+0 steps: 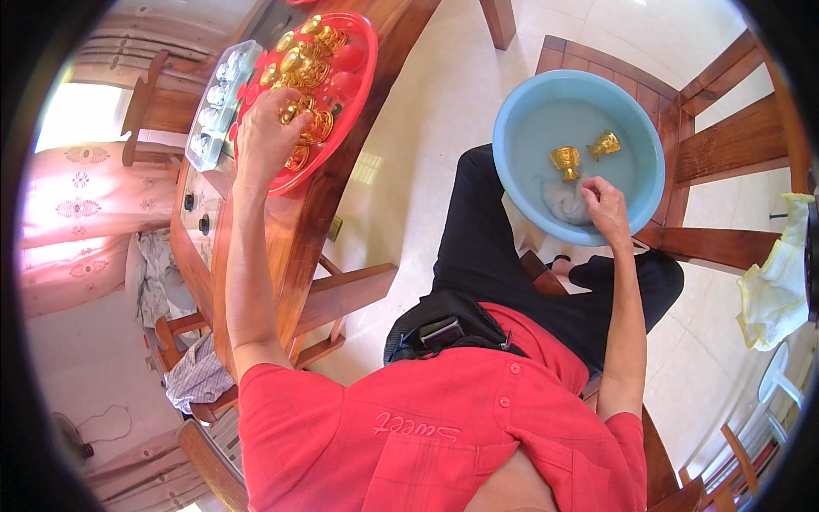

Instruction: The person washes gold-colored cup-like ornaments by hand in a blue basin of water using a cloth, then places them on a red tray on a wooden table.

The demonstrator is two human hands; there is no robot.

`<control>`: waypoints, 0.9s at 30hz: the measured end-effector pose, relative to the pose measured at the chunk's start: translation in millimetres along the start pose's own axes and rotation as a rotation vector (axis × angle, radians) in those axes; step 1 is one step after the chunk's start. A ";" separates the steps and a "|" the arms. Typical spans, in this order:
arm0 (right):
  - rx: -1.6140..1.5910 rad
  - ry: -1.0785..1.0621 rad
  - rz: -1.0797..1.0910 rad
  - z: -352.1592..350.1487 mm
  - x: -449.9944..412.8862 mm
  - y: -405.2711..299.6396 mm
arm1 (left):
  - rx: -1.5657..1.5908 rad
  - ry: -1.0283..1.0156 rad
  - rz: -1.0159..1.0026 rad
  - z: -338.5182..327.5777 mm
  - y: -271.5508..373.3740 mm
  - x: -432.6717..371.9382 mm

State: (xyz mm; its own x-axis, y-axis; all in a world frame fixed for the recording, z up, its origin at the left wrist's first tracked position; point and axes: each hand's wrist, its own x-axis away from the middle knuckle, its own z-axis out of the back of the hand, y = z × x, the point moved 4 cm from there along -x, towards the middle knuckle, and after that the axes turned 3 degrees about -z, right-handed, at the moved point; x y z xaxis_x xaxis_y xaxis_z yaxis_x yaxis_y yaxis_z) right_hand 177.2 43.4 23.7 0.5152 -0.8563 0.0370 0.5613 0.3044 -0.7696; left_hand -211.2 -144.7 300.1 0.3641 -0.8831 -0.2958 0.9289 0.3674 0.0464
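My left hand [269,131] reaches over the red plastic tray [366,77] on the wooden table. Its thumb and fingers close around a small gold goblet [289,114], partly hidden by the hand. More gold goblets [306,69] crowd the tray, some upright and some tipped. My right hand [606,208] hangs over the near side of a light-blue plastic basin [502,153], fingers curled. Beside its fingertips a pale cloth [566,203] lies in the cloudy water; whether the hand grips it is unclear. Two gold goblets [565,161] [604,145] lie in the basin.
The basin stands on a wooden chair [646,102] with a slatted back. Left of the tray, a clear plastic box [221,105] holds several wrapped items. A yellow-edged cloth [774,281] hangs at far right. The table edge [320,205] runs along my left side.
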 end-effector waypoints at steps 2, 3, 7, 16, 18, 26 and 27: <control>0.039 0.015 -0.003 3.4 0.6 5.1 | -0.044 -0.014 -0.004 5.6 21.3 -0.3; 0.038 0.017 0.007 5.2 0.0 3.7 | -0.092 -0.026 -0.002 6.1 29.9 -2.6; 0.059 0.009 0.040 1.5 -0.4 6.7 | -0.181 0.107 -0.208 15.3 55.3 -3.3; -0.009 0.057 0.016 7.5 1.1 -2.1 | 0.481 -0.202 -0.547 -166.1 214.2 2.8; 0.024 0.084 0.005 6.3 -0.3 -0.6 | 0.434 -0.284 -0.578 -223.7 248.0 6.9; 0.009 0.128 -0.015 5.8 0.6 7.8 | 0.567 -0.629 0.156 -334.3 286.4 2.2; 0.002 0.101 -0.010 3.7 -0.4 5.8 | 0.559 -0.631 0.156 -338.4 282.1 4.3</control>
State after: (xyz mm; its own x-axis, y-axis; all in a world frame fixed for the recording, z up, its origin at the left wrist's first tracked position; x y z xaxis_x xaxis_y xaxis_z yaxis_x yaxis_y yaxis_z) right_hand 182.7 47.1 21.6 0.4416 -0.8970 -0.0202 0.5676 0.2967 -0.7680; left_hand 29.5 53.8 -11.0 0.3058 -0.8924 0.3319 0.7013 0.4469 0.5554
